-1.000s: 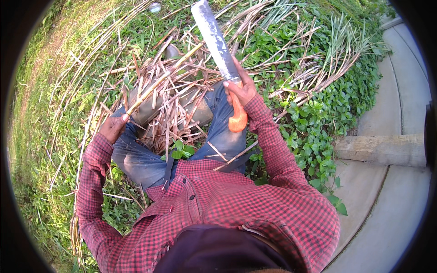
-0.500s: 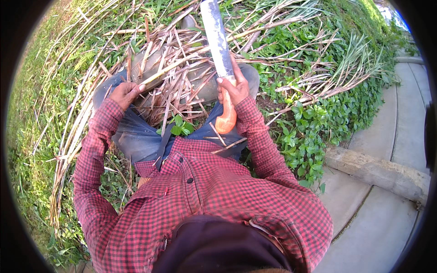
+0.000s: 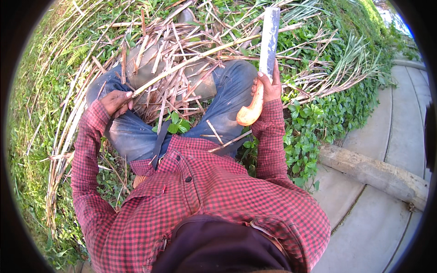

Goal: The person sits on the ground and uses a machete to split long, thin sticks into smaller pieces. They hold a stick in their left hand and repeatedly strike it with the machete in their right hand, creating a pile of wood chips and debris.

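In my left hand [image 3: 117,103], closed above my left knee, is the near end of a long pale plant stalk [image 3: 195,58]. The stalk slants away to the right, its far part reaching toward the blade. My right hand [image 3: 269,86] grips a machete [image 3: 269,38] by its curved orange wooden handle, beyond my right knee. Its broad, worn grey blade points up and away from me. Between my legs lies a heap of dry brownish stalk peelings [image 3: 175,77].
Long cut stalks [image 3: 63,136] lie along the grass on my left. More stalks with green leaf tops [image 3: 350,68] lie at the far right. Leafy plants [image 3: 314,123] border grey concrete slabs [image 3: 364,223], where a wooden post [image 3: 375,173] rests.
My right hand has swung the machete rightward, away from the stalk's middle. My left hand has shifted slightly left and nearer, still holding the stalk. My right knee now shows more fully.
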The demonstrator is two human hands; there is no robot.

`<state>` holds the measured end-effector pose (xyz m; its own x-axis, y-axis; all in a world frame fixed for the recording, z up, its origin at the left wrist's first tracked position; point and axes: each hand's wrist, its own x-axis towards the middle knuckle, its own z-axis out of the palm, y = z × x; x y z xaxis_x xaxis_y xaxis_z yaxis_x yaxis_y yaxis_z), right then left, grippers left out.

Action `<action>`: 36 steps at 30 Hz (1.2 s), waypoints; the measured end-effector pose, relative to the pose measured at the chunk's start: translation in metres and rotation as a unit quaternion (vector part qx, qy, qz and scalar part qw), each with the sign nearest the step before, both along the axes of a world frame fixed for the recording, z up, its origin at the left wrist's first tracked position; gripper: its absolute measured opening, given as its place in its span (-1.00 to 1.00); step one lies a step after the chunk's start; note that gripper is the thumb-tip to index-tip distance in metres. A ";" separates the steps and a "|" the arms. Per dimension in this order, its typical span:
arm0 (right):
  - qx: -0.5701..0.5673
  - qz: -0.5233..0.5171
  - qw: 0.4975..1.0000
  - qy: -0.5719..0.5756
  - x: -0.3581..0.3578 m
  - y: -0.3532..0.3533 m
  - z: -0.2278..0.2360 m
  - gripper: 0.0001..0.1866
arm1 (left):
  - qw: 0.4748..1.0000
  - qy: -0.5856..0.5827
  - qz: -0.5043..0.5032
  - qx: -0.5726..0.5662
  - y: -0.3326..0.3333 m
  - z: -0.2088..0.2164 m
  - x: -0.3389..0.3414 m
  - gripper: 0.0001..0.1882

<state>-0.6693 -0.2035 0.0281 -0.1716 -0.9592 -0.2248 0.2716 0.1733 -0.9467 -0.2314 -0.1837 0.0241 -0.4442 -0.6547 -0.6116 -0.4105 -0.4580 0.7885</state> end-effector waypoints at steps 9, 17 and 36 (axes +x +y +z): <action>-0.042 0.021 0.998 0.034 -0.008 -0.005 -0.002 -0.20 | 0.939 0.105 -0.077 0.318 0.030 -0.020 -0.039 -0.55; -0.032 -0.014 0.999 0.036 -0.009 -0.004 0.001 -0.20 | 0.847 -0.355 -0.008 -0.395 0.038 0.042 -0.046 -0.67; 0.048 0.317 0.947 -0.035 0.056 0.019 0.048 -0.26 | 0.634 -0.454 0.127 -0.613 0.029 0.025 -0.045 -0.80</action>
